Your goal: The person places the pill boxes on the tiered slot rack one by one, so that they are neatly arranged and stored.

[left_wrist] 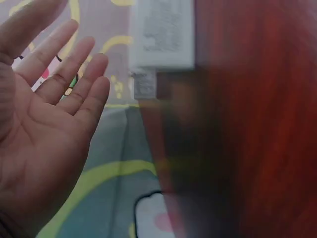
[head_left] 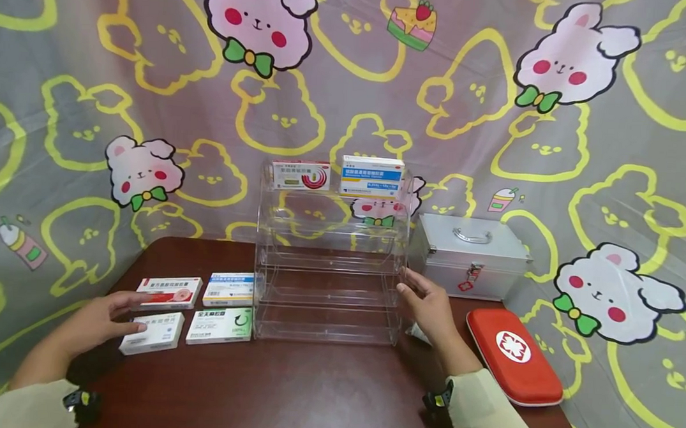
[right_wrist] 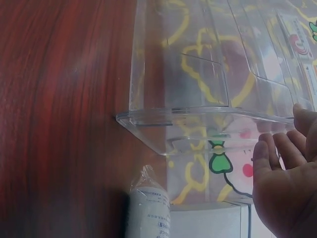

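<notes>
My left hand point(head_left: 99, 321) is over the near-left white medicine box point(head_left: 152, 333), its thumb overlapping the box in the head view. In the left wrist view the fingers are spread and a white box point(left_wrist: 163, 34) appears apart from the palm. Behind it lies a red-and-white medicine box point(head_left: 169, 293); to the right are a blue-and-white box point(head_left: 228, 289) and a green-and-white box point(head_left: 219, 326). My right hand point(head_left: 428, 301) lightly holds the right side panel of a clear tiered display rack point(head_left: 326, 333), thumb and fingers around its edge. Two medicine boxes point(head_left: 301, 176) stand on its top tier.
Behind the right hand stands a silver metal case point(head_left: 470, 258). A red first-aid pouch point(head_left: 515, 357) lies at the right table edge. A plastic-wrapped white bottle or roll point(right_wrist: 148, 210) lies beside the rack. A patterned curtain point(head_left: 349, 67) hangs behind the brown table point(head_left: 312, 391).
</notes>
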`<state>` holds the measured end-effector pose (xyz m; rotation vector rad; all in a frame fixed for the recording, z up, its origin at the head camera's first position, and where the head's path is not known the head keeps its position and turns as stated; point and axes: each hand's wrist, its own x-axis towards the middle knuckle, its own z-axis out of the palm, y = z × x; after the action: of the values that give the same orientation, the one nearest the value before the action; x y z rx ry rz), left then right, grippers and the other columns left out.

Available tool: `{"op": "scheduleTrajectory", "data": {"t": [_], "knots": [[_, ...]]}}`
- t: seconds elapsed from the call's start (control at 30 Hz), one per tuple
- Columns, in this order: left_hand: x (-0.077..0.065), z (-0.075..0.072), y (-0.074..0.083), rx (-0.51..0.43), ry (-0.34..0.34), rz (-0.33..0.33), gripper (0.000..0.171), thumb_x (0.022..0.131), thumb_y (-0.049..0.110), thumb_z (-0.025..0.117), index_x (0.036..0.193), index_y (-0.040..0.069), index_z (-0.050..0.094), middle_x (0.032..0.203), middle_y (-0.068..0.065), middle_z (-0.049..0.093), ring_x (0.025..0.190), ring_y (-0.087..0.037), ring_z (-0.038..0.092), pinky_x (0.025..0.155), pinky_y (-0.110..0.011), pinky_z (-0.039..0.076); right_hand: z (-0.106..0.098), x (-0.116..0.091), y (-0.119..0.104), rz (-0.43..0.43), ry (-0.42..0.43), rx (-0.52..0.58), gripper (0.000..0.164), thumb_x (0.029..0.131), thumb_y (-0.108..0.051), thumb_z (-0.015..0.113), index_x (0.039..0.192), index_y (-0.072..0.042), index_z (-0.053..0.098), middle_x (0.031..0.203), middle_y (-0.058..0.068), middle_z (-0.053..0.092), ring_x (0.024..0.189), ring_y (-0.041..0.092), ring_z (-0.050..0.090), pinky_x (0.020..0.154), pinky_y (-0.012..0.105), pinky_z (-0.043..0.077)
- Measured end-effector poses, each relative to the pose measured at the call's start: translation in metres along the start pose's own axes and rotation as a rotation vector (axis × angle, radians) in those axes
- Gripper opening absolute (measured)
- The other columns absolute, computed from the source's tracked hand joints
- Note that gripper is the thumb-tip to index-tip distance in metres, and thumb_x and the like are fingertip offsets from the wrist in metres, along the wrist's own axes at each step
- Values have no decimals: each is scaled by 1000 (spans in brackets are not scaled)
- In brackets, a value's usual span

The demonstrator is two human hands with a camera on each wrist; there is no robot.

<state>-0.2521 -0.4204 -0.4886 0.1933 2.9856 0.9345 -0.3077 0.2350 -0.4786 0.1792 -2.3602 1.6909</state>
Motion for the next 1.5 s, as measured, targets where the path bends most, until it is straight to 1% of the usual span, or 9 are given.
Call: {"op": "scheduleTrajectory", "data": {"t": [0.13, 0.33, 0.6, 0.73, 0.83, 1.07, 1.13, 1.33, 1.5], "knots": [[-3, 3, -9, -8, -18, -31, 77, 91, 29, 91, 147, -11, 56, 151, -45, 50, 134, -67, 53, 103, -70, 53, -2, 1, 0, 1, -15, -6, 49, 106, -17, 74, 153, -6, 63, 150, 16, 67, 139, 33, 66, 93, 7, 52], [-4, 7, -19, -37, -71, -120, 94, 91, 37, 90, 156, -12, 44, 158, -48, 37, 139, -71, 43, 109, -77, 45, -3, 2, 3, -9, -17, -10, 49, 106, -17, 74, 153, -6, 63, 152, 15, 66, 139, 34, 66, 94, 7, 51], [-10, 8, -26, -12, -98, -142, 91, 93, 40, 88, 152, -15, 46, 152, -50, 43, 135, -70, 49, 103, -75, 51, 3, 2, 6, -13, -17, 10, 49, 106, -16, 74, 153, -6, 63, 152, 15, 66, 138, 32, 65, 95, 9, 53], [-11, 9, -29, -28, -127, -117, 86, 93, 34, 88, 152, -14, 48, 146, -46, 54, 126, -58, 63, 96, -46, 61, 4, 1, 6, -12, -13, 3, 48, 106, -16, 74, 152, -6, 64, 151, 15, 66, 137, 33, 66, 95, 9, 53], [-9, 12, -30, -47, -147, -100, 83, 94, 27, 88, 153, -15, 47, 142, -42, 59, 122, -47, 67, 84, -27, 56, 2, 0, 3, -8, -8, -5, 48, 107, -17, 73, 153, -5, 63, 151, 16, 66, 138, 34, 66, 94, 8, 52], [-7, 17, -31, -57, -184, -151, 88, 93, 33, 88, 153, -16, 46, 142, -41, 59, 121, -46, 67, 89, -41, 60, 1, 1, 2, 3, -4, -45, 49, 106, -17, 74, 153, -7, 64, 150, 16, 68, 136, 34, 67, 93, 10, 53], [-8, 17, -32, -67, -184, -157, 86, 93, 33, 89, 151, -15, 48, 141, -38, 61, 120, -45, 68, 87, -37, 60, 1, 1, 3, 12, -3, -50, 49, 106, -17, 75, 152, -8, 64, 149, 15, 68, 135, 33, 68, 92, 10, 53], [-8, 16, -34, -95, -163, -110, 76, 93, 27, 89, 146, -13, 51, 137, -32, 65, 123, -45, 67, 81, -21, 54, 1, 2, 3, 17, -4, -38, 49, 106, -16, 74, 153, -8, 64, 150, 15, 67, 136, 32, 67, 92, 8, 53], [-8, 15, -32, -119, -137, -82, 75, 91, 22, 91, 144, -12, 51, 134, -29, 66, 118, -35, 68, 80, -15, 53, 1, 1, 1, 7, -7, -14, 49, 106, -14, 74, 153, -6, 63, 152, 15, 66, 138, 32, 65, 94, 8, 52]]}}
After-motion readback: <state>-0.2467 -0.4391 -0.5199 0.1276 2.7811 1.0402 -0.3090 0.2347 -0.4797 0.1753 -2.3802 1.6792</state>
